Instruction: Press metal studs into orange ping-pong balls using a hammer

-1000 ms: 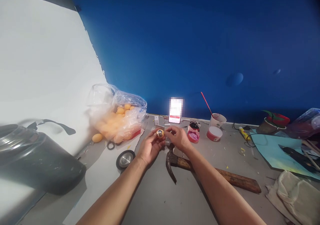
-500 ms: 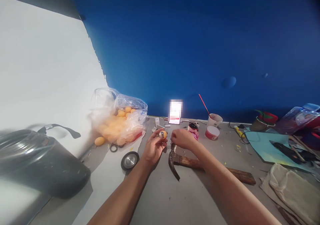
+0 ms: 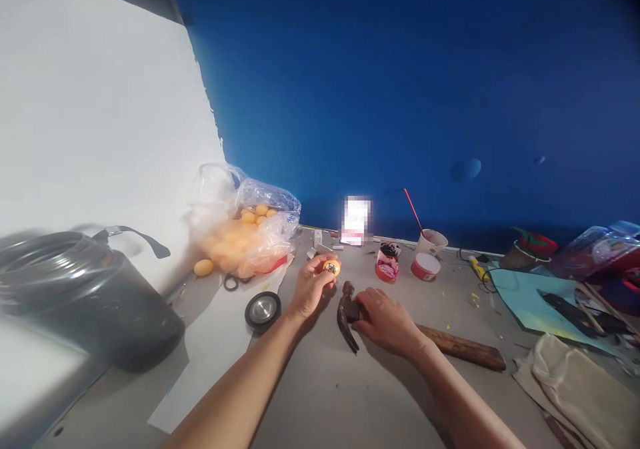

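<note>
Between the thumb and fingers of my left hand [image 3: 310, 289] is a small orange ball [image 3: 332, 266], like a table tennis ball. A dark, silvery patch shows on its near side; whether this is a hole or a filling I cannot make out. My right hand [image 3: 387, 319] is wrapped around the neck of a claw hammer [image 3: 463, 347], just behind the rusty head. The hammer lies on the grey table, its claw toward me and its wooden handle running to the right, partly hidden under my wrist.
At the left, a clear bag [image 3: 273, 236] holds many orange balls, with one loose ball [image 3: 203, 267] beside it. Nearby are a large dark jar [image 3: 95, 309] and its lid [image 3: 263, 310]. Paint pots [image 3: 387, 269], a paper cup [image 3: 433, 241] and a lit screen [image 3: 356, 217] stand behind. A cloth [image 3: 580, 376] lies right.
My right hand has come down and nearer to me, from beside the ball onto the hammer's neck. The ball in my left hand has turned slightly, showing its dark patch toward me.
</note>
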